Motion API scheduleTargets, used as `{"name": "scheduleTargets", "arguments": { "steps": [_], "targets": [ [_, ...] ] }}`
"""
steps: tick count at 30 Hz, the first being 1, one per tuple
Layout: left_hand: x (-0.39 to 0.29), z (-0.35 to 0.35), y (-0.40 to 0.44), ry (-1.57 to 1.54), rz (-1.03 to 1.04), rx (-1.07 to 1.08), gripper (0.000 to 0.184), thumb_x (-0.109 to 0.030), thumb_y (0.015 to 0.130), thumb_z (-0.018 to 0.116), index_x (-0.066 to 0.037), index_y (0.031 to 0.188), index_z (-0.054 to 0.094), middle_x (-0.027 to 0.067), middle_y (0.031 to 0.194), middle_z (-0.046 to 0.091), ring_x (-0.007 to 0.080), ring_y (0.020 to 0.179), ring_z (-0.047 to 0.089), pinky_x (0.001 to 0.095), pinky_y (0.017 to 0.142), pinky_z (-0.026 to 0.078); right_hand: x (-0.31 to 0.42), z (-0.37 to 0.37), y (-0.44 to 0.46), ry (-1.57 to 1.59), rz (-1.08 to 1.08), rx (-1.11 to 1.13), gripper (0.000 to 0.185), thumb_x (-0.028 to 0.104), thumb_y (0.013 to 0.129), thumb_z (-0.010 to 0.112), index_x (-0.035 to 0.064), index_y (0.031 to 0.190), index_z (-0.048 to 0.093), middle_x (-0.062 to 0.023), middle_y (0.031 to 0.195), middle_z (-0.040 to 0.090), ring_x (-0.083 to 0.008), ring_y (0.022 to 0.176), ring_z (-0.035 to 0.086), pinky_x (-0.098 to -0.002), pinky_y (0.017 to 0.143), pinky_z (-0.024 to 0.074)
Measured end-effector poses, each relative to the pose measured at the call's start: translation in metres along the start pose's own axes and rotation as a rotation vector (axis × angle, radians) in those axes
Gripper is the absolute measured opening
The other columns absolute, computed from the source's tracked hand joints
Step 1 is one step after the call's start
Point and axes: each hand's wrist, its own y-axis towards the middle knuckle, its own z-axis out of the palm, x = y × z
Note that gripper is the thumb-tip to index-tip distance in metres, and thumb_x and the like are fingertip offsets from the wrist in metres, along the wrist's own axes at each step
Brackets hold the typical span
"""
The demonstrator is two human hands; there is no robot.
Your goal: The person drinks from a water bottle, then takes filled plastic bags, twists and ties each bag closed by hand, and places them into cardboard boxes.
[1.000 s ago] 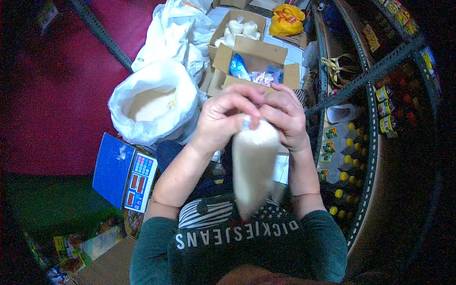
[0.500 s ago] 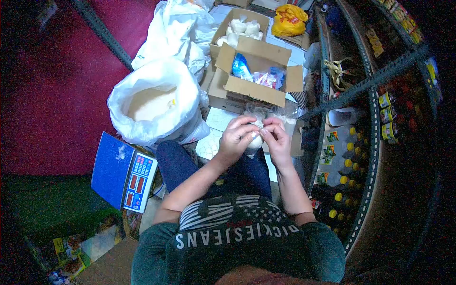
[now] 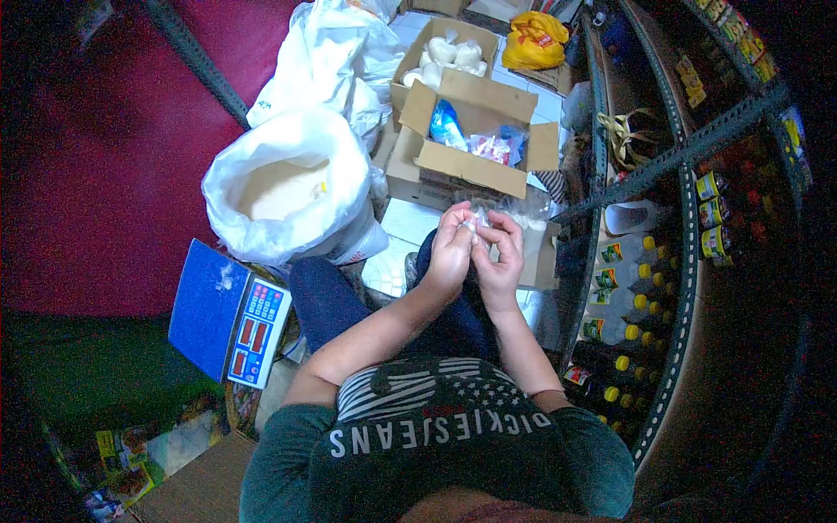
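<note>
My left hand [image 3: 451,252] and my right hand [image 3: 500,264] meet above my knees, fingers pinched together on the clear plastic top of a bag [image 3: 477,212]. The body of that bag is mostly hidden behind the hands. Just beyond them, at the edge of a low carton, stand clear bags with white contents [image 3: 532,218]. To the left is a large open white sack [image 3: 222,187] holding pale grains or powder [image 3: 277,192]. A blue scale [image 3: 209,305] with red displays lies below the sack, some white residue on its plate.
An open cardboard box [image 3: 471,166] holds blue and pink packets. Behind it, another box [image 3: 410,65] contains filled white bags. A yellow bag [image 3: 534,42] sits farther back. Shelves with bottles [image 3: 615,301] line the right side, crossed by a metal bar [image 3: 741,113].
The filled bag swung up near my chest has gone down beyond my knees. Both hands have lowered and moved away from my body, still together at the bag's top.
</note>
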Motion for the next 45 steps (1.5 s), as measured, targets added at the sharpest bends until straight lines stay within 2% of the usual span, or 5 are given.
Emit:
{"name": "scheduleTargets", "arguments": {
  "steps": [9,27,33,37,45],
  "targets": [
    [0.01,0.008,0.007,0.075,0.053,-0.046,0.009,-0.009,0.086,0.052,-0.003,0.09,0.057,0.0136,0.124,0.039,0.0211,0.113,0.042,0.0304,0.095,0.034,-0.004,0.001,0.011,-0.143,-0.061,-0.095,0.011,-0.001,0.073,0.06,0.001,0.082,0.054,-0.0167,0.098,0.053,-0.0284,0.095,0.053,-0.0372,0.085,0.0422],
    [-0.012,0.005,0.006,-0.016,0.006,0.079,0.01,-0.009,0.078,0.054,0.0,0.075,0.056,0.0113,0.113,0.047,0.0178,0.105,0.046,0.0303,0.091,0.035,-0.008,-0.004,0.018,-0.084,-0.008,0.01,0.006,0.0,0.074,0.054,0.0011,0.08,0.052,-0.0137,0.096,0.053,-0.0256,0.092,0.052,-0.0344,0.083,0.0412],
    [-0.014,0.002,-0.001,0.493,0.321,0.134,0.015,-0.017,0.077,0.063,-0.004,0.083,0.066,0.0147,0.119,0.049,0.0258,0.112,0.045,0.0348,0.095,0.032,-0.027,-0.034,0.023,0.2,0.226,0.222,0.009,0.002,0.076,0.057,0.0006,0.085,0.058,-0.0116,0.104,0.055,-0.0211,0.098,0.053,-0.0317,0.083,0.0435],
    [-0.026,0.0,-0.004,1.002,0.68,0.135,0.013,-0.02,0.073,0.067,-0.013,0.085,0.07,0.0097,0.126,0.048,0.0309,0.12,0.038,0.0507,0.101,0.019,-0.019,-0.049,0.029,0.284,0.325,0.37,0.009,0.003,0.076,0.057,0.0017,0.085,0.06,-0.011,0.108,0.056,-0.0216,0.102,0.052,-0.0325,0.089,0.0397],
    [-0.034,0.003,-0.003,1.104,0.767,0.141,0.007,-0.018,0.074,0.066,-0.013,0.078,0.068,0.0117,0.125,0.049,0.0296,0.122,0.037,0.0526,0.101,0.017,-0.027,-0.039,0.02,0.181,0.222,0.227,0.008,-0.002,0.073,0.056,0.001,0.081,0.058,-0.0111,0.102,0.059,-0.0223,0.098,0.055,-0.0341,0.088,0.0409]
  ]
}}
